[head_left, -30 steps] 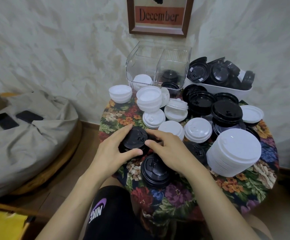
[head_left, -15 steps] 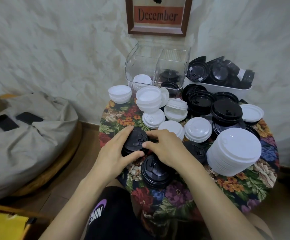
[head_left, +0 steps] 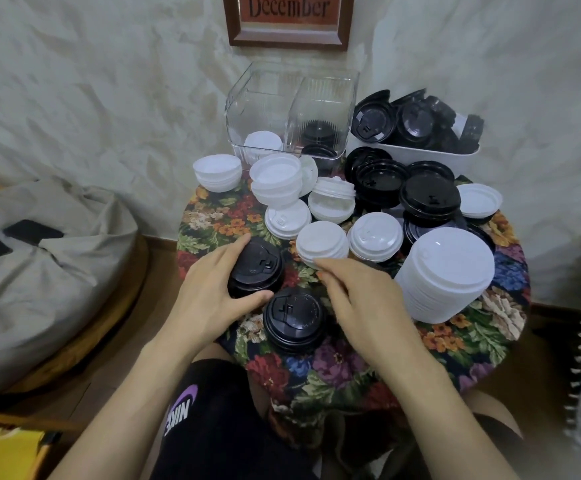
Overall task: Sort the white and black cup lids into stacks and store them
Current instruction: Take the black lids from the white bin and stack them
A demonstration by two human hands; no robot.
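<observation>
Two hands were over the floral counter (head_left: 455,344) in the head view. The left hand (head_left: 209,299) curled its grip round a black lid stack (head_left: 256,268) near the counter's front edge. The right hand (head_left: 361,299) lay slack, grip wide and holding nothing, fingertips just beside a white lid stack (head_left: 322,245).

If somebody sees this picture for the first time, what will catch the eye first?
Most likely the small floral table, crowded with white and black lids, above all the tall white lid stack at its right edge. In front, the left hand grips a short black lid stack, the right hand open beside it.
</observation>
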